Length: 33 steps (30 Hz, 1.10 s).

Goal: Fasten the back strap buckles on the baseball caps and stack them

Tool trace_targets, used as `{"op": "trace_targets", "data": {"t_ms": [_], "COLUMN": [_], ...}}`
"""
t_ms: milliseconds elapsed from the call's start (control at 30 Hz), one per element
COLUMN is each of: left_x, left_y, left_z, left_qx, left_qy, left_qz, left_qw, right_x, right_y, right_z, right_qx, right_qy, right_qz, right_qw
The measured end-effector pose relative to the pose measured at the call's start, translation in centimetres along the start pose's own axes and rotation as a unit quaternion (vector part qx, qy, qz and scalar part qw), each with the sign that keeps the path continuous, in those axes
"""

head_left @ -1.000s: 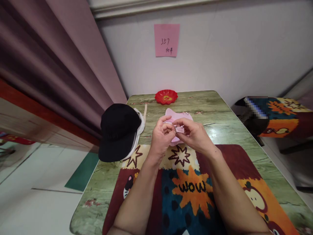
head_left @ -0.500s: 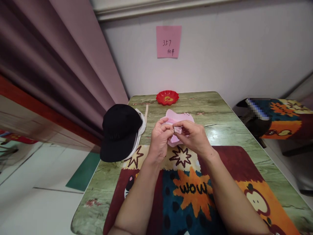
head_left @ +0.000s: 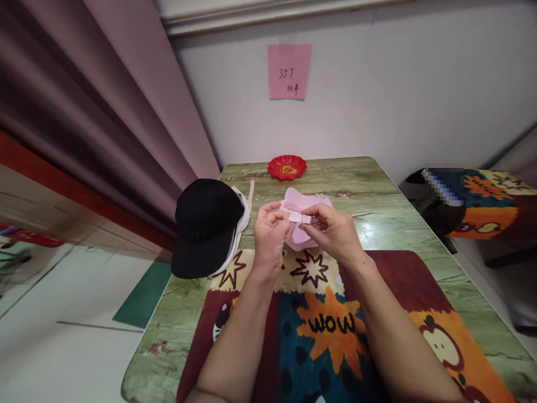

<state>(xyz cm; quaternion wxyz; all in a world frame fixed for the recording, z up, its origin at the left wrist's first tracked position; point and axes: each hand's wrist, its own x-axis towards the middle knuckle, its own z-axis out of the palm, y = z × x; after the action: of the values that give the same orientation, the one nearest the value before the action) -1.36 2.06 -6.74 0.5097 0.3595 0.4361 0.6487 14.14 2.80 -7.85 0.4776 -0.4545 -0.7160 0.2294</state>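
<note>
A pink cap point(head_left: 309, 198) lies on the table beyond the mat, partly hidden behind my fingers. Its pale strap point(head_left: 296, 217) is stretched level between my two hands, with a small buckle near the right end. My left hand point(head_left: 269, 234) pinches the strap's left part between thumb and curled fingers. At the other end, the thumb and fingertips of my right hand point(head_left: 333, 228) are closed on the strap by the buckle. To the left, a black cap point(head_left: 207, 226) sits on top of a white one point(head_left: 244, 215).
A red scalloped dish point(head_left: 287, 167) stands at the table's back edge, near the wall. Under my forearms lies a colourful patterned mat point(head_left: 293, 336). A pink paper note point(head_left: 289, 71) hangs on the wall. A curtain point(head_left: 138, 84) borders the left, and another patterned surface point(head_left: 490, 207) is at the right.
My hands have moved slightly apart, the left one going left. A longer stretch of strap and the buckle now show between them. The pink cap has barely shifted.
</note>
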Motion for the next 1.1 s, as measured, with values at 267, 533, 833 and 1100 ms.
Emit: {"op": "trace_targets", "data": {"t_ms": [267, 533, 833, 1100], "left_x": [1.0, 1.0, 1.4, 1.4], "left_y": [-0.2, 0.5, 0.7, 0.8], "left_z": [-1.6, -2.2, -3.2, -3.4], "left_qx": [0.154, 0.383, 0.223, 0.207], "left_qy": [-0.014, -0.192, -0.210, -0.203], "left_qz": [0.090, 0.194, 0.032, 0.002], "left_qw": [0.984, 0.883, 0.951, 0.957], "right_x": [0.1, 0.0, 0.4, 0.4], "right_y": [-0.1, -0.8, 0.1, 0.1], "right_z": [-0.3, -0.1, -1.8, -1.3], "right_qx": [-0.025, -0.094, -0.095, -0.057], "right_qy": [-0.001, -0.026, -0.112, -0.101], "right_qz": [-0.036, -0.069, -0.019, 0.019], "right_qw": [0.999, 0.993, 0.989, 0.993]}}
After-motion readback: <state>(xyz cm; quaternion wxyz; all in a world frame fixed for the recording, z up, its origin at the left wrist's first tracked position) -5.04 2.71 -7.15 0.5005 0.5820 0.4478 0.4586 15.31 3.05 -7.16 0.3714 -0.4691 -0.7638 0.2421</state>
